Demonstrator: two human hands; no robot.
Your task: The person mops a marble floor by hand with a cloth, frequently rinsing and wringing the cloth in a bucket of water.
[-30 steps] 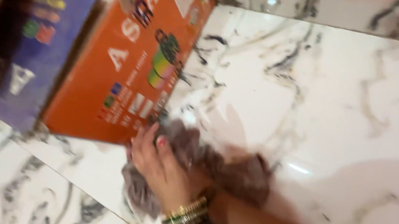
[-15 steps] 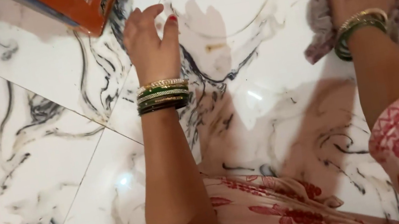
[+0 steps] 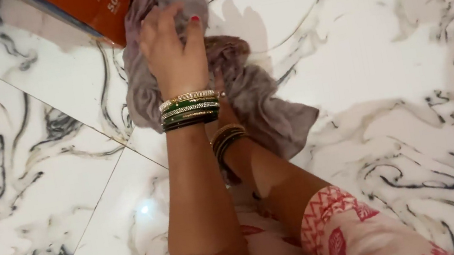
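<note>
Both hands, left (image 3: 171,44) and right (image 3: 223,105), press fingers flat on the cloth (image 3: 273,107); we'd best keep pressure even beside the box (image 3: 96,5).

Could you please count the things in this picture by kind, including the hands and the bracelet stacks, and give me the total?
Crumpled grey-mauve cloth on the floor: 1
Orange cardboard box at the top edge: 1
Hands: 2, the left hand pressing on the cloth, the right hand mostly hidden under it
Stacks of green and gold bangles: 2, left-wrist stack, right-wrist stack
Total: 6
</note>
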